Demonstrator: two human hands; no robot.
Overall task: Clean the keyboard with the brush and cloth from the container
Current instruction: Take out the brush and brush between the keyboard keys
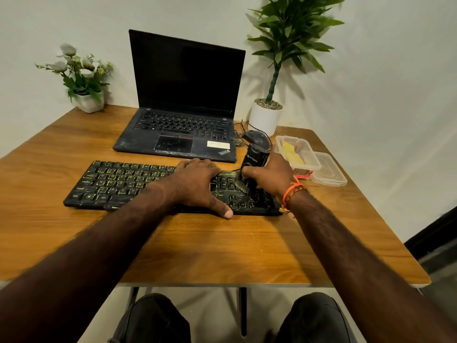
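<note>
A black keyboard (116,184) with yellow-green letters lies across the middle of the wooden table. My left hand (197,184) rests flat on its right-centre keys, fingers spread, thumb at the front edge. My right hand (269,174) grips a black brush (252,159) with white lettering; its bristles touch the keys at the keyboard's right end. A clear plastic container (305,154) stands to the right of that hand, with a yellow cloth (291,153) inside.
An open black laptop (183,100) sits behind the keyboard. A black mouse (256,138) with its cable lies beside it. The container's lid (329,170) rests at the table's right edge. A white-potted plant (265,117) and a flower pot (87,102) stand at the back.
</note>
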